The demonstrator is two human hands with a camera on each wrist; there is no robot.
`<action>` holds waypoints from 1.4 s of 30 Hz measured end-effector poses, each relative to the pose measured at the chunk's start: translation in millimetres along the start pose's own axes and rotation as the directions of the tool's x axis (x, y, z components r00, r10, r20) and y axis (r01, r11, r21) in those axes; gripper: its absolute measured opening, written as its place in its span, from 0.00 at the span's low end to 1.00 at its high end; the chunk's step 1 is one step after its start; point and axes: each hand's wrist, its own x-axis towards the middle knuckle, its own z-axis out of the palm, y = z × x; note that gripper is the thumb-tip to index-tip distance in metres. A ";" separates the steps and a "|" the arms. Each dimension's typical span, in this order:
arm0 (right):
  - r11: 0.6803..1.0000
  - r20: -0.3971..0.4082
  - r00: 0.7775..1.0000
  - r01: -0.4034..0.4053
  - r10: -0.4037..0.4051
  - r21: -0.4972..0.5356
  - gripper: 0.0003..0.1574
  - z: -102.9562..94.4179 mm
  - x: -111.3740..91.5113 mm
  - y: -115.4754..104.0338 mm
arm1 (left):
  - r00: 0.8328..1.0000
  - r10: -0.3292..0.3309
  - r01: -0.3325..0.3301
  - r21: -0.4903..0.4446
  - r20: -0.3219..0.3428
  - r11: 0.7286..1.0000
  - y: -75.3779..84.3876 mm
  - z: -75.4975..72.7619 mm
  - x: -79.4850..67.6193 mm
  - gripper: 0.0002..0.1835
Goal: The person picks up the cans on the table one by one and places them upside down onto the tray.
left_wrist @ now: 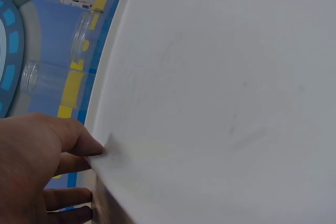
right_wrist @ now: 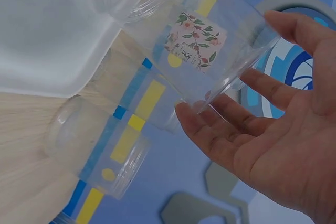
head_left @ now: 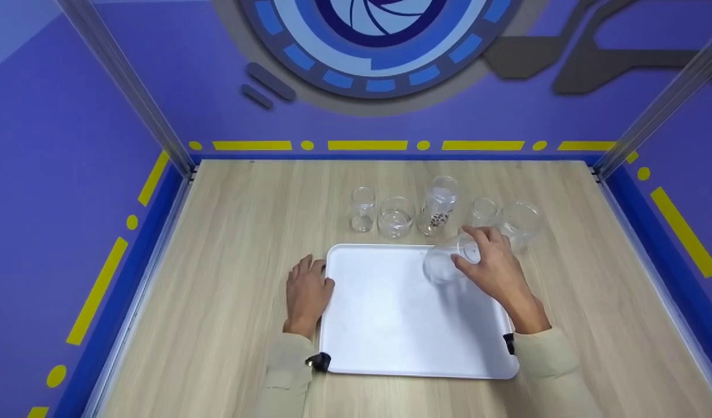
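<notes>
Right hand: thumb and fingertips spread around one end of a clear vessel, holding it above the far right part of the white tray. Whether its lower end touches the tray, I cannot tell. Left hand: thumb on the tray's left rim, fingers along the outer side, holding that edge.

Room: a broad stretch of tray surface lies between the hands and nearer the wrists. Wooden tabletop runs wide to the left of the left hand, and also to the right of the right hand. Tight beyond the right hand: a wide vessel and a small vessel stand just past its knuckles. Farther left of its fingers, past the tray's back edge, a tall printed jar, a short round vessel and a slim jar.

Left wrist view alone gives threaded necks and red flowers on the tall one. Right wrist view shows a floral label, on the held vessel or seen through it, unclear which.
</notes>
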 end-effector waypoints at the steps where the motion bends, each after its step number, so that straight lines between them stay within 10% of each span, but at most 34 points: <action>1: 1.000 0.001 1.000 0.000 0.000 -0.003 0.41 -0.2 0.1 -0.2 | 1.000 -0.001 0.001 -0.001 0.002 1.000 -0.1 0.2 0.0 0.23; 42: 0.992 0.022 1.000 0.015 -0.012 -0.127 0.39 -10.3 4.4 2.6 | 1.000 0.003 -0.003 -0.015 -0.003 1.000 -1.8 0.9 -0.4 0.22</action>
